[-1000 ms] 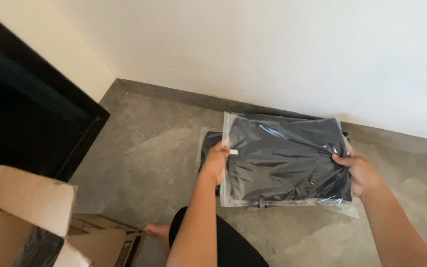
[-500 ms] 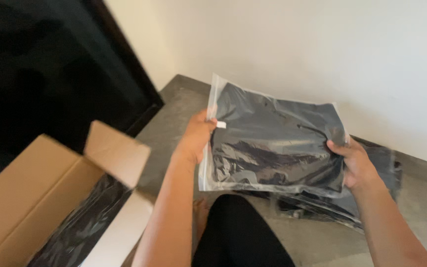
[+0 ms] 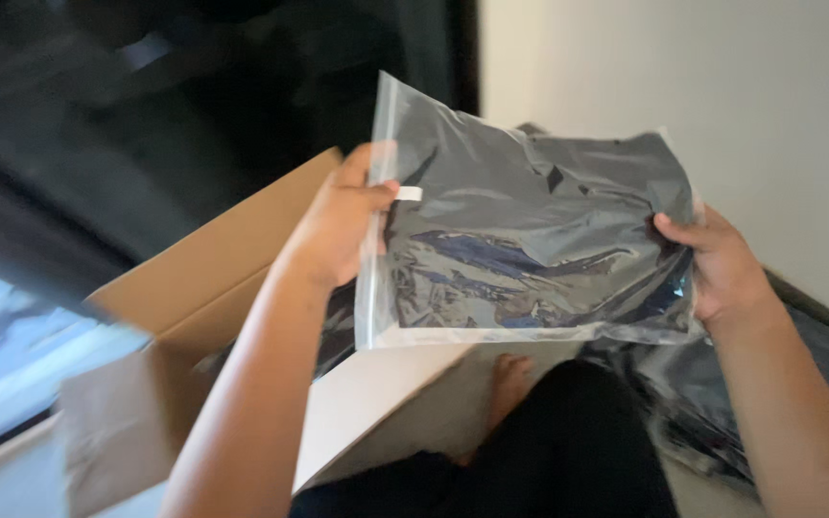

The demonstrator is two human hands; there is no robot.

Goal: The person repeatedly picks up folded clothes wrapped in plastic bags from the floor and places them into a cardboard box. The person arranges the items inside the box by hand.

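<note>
I hold a clear plastic bag [image 3: 530, 240] with a dark folded garment inside, lifted in the air in front of me. My left hand [image 3: 343, 225] grips its left edge by the zip seal. My right hand [image 3: 717, 264] grips its right edge. The bag hangs over the near flap of an open cardboard box [image 3: 213, 288] at my left, which has dark plastic-wrapped items inside.
More dark bagged garments [image 3: 712, 412] lie on the floor at the right, under my right arm. My leg in dark cloth [image 3: 549, 451] and a bare foot [image 3: 510, 379] are below the bag. A white wall is behind, a dark glossy surface at left.
I lifted the bag off the floor stack and swung it left, until it hangs over the cardboard box. The view turned left with it.
</note>
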